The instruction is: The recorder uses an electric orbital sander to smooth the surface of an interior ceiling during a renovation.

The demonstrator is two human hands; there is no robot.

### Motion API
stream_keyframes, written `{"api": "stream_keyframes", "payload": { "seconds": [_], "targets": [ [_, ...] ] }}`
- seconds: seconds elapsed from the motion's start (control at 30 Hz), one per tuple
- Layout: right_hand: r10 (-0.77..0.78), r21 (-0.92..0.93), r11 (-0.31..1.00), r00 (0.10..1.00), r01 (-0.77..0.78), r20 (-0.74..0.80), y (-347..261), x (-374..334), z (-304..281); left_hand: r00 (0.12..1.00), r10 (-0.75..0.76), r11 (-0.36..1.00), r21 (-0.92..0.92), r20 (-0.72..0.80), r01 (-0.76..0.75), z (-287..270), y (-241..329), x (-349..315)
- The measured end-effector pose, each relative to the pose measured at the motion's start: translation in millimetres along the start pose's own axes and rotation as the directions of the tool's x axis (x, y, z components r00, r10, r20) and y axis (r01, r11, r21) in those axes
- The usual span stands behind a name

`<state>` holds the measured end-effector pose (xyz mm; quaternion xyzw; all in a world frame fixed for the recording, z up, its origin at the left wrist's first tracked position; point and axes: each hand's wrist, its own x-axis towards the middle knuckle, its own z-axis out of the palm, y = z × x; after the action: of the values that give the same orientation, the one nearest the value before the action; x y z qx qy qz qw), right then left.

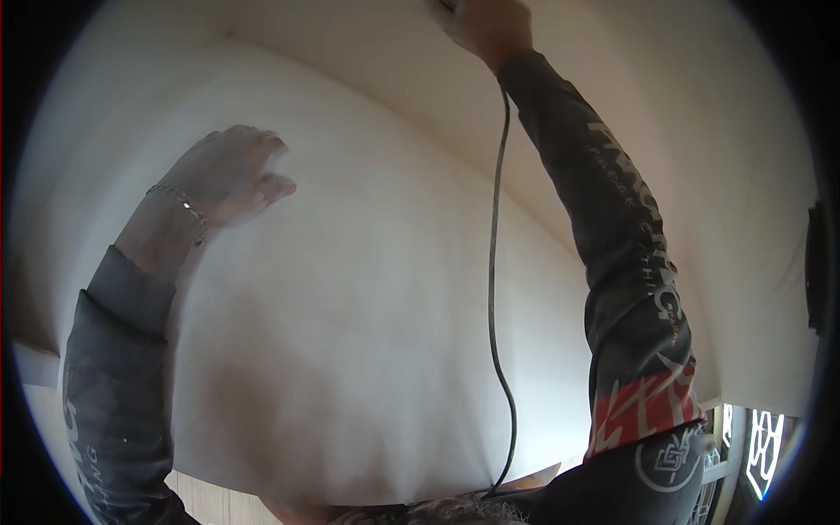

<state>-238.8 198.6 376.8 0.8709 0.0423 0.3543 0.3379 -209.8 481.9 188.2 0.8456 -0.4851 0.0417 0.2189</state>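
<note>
My left hand (229, 178) is raised in front of a large smooth white surface (376, 289), its fingers half curled and the thumb apart from them. Nothing shows between them, though motion smears the fingertips. A chain bracelet (184, 204) circles that wrist. Higher up and to the right, my right hand (493, 31) is closed around a small dark thing (448, 4), mostly cut off by the upper edge, so its kind cannot be made out. A thin black cable (493, 289) hangs from near the right wrist down toward my body.
A pale slanting surface (385, 44) meets the white one along a long edge. Bright lit shapes (764, 451) and a rack-like frame (713, 477) stand at lower right. A dark object (815, 267) is at the far right rim. Light wood-like boards (214, 500) show at the bottom left.
</note>
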Motion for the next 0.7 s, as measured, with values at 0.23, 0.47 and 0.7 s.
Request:
{"api": "stream_keyframes", "payload": {
  "seconds": [0.23, 0.47, 0.7],
  "targets": [
    [-0.008, -0.032, 0.999, 0.997, 0.006, -0.080, 25, -29, 5, 0.988, -0.096, 0.992, -0.064, 0.122, 0.105, -20, -24, 17],
    [0.197, -0.196, 0.962, 0.980, -0.190, 0.015, 51, -45, 2, 0.982, -0.069, 0.996, -0.046, 0.174, 0.078, -34, -81, 18],
    [-0.003, -0.176, 0.984, 0.994, 0.022, 0.107, 90, -28, 10, 0.986, -0.027, 1.000, 0.005, 0.164, 0.027, -1, -97, 27]
  ]
}}
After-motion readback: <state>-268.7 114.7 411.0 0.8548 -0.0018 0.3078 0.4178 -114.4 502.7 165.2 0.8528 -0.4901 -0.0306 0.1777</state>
